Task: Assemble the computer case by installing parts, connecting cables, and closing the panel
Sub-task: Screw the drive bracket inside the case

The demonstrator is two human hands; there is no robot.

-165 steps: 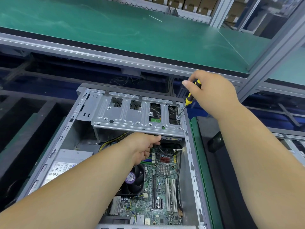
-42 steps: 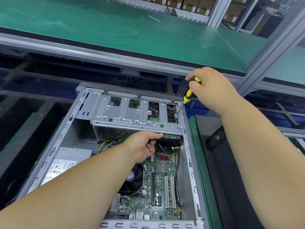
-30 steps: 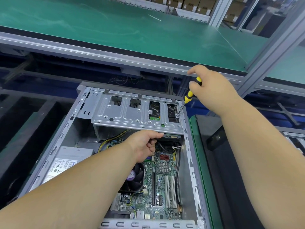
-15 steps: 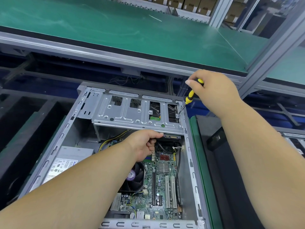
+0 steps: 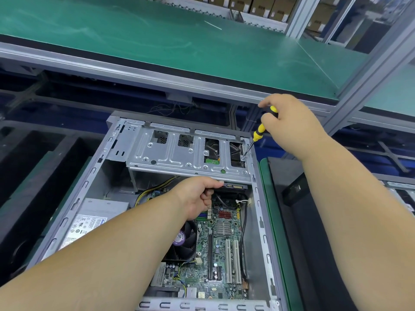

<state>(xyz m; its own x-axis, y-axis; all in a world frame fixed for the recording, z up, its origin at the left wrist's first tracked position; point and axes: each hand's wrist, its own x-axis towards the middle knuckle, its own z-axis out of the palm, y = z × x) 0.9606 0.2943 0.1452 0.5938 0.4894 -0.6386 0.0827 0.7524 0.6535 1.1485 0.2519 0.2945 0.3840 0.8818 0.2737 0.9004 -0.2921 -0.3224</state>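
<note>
An open grey computer case (image 5: 261,221) lies flat below me, its motherboard (image 5: 222,250) and power supply (image 5: 89,223) exposed. A silver drive cage (image 5: 170,156) spans the far end. My right hand (image 5: 289,124) grips a yellow-and-black screwdriver (image 5: 258,132) whose tip sits on a screw (image 5: 243,157) at the cage's right corner. My left hand (image 5: 197,196) curls under the cage's front edge, thumb along the metal lip, holding it.
A green-topped workbench shelf (image 5: 179,46) with an aluminium frame runs above the case. A green-edged black tray (image 5: 314,232) lies to the right, dark trays (image 5: 33,171) to the left. Cardboard boxes (image 5: 258,5) stand at the back.
My right hand's fingers shift round the screwdriver handle between frames while the tip stays on the same screw. My left hand stays under the cage edge.
</note>
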